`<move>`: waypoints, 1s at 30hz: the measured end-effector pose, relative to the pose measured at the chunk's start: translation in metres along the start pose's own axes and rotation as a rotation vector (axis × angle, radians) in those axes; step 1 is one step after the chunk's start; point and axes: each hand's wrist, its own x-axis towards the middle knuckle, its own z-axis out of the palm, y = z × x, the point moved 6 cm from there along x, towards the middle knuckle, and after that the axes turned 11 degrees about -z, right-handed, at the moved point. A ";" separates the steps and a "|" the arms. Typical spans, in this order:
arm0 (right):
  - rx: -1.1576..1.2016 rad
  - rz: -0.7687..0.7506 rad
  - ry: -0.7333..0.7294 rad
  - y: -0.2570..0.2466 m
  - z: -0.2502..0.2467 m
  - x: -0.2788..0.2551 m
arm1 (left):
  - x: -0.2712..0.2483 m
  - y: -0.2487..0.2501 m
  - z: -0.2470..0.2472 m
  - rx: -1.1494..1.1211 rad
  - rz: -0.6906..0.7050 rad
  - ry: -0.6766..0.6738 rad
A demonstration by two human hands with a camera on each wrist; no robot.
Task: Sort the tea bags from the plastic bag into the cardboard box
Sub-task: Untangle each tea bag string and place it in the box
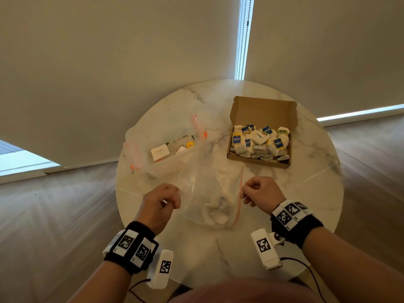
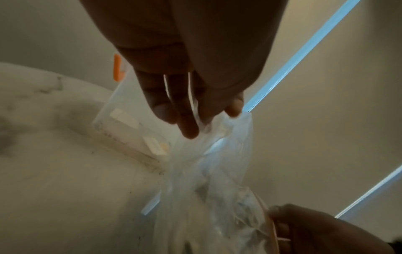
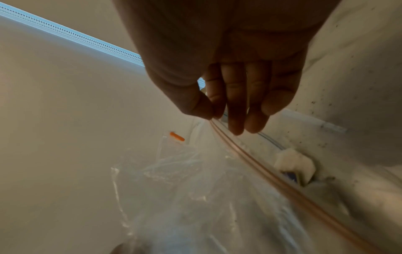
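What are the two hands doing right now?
Left hand: pinching the plastic bag at its closed end.
Right hand: pinching the bag's zip edge.

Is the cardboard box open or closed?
Open. The box has its lid flap standing up at the back, and tea bags show piled inside.

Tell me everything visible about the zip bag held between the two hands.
The zip bag is clear, crumpled thin plastic with an orange-red zip strip along its right edge. It lies low over the near part of the marble table, stretched sideways. The left hand pinches its left corner; the right hand pinches the zip strip. A few pale tea bags show blurred inside.
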 end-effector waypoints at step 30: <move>-1.160 -0.321 -0.591 0.027 0.101 0.014 | 0.022 0.020 0.082 0.534 -0.228 -0.107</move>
